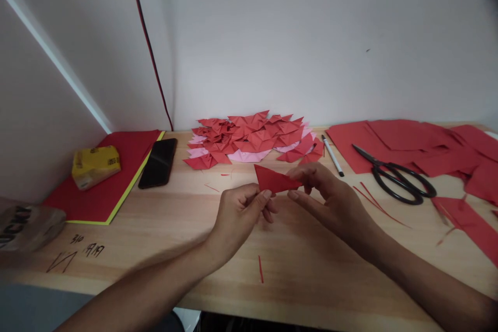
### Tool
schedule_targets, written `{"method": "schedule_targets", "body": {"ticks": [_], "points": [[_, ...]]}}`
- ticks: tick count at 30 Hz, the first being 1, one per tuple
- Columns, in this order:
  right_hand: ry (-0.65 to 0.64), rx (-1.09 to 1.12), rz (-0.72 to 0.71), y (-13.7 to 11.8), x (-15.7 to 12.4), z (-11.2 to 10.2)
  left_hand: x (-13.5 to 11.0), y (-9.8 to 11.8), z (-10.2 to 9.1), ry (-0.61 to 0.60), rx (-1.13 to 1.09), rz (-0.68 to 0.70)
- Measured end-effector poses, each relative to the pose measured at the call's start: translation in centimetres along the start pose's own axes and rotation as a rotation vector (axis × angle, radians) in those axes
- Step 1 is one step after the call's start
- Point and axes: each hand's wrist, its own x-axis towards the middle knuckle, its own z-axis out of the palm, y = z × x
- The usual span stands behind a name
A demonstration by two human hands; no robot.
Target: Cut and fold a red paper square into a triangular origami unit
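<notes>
A small folded red paper is held above the table between the thumb and fingers of my left hand, its pointed end up and to the left. My right hand is at the paper's right end. Its fingers are bent over the upper edge, while the thumb stands apart below. Beyond my hands lies a pile of folded red paper pieces, with some pink pieces among them. Below my hands, a thin red paper strip lies on the wooden table.
Black-handled scissors rest on the right, by red paper sheets. A white pen lies near the pile. At left are a phone, red sheets on yellow, a yellow packet and another wrapped pack.
</notes>
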Motion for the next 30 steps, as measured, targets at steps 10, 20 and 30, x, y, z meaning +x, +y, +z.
{"method": "schedule_targets", "body": {"ticks": [10,20,30], "points": [[-0.065,0.019,0.152,-0.8,0.1,0.9,-0.4,-0.4,0.7,-0.037,0.012,-0.035],[-0.094,0.046,0.199,-0.6,0.4,0.9,-0.5,-0.6,0.8,-0.048,-0.003,-0.057],[-0.057,0.13,0.201,0.3,0.3,0.8,-0.5,0.1,0.9,-0.032,-0.01,-0.066]]}}
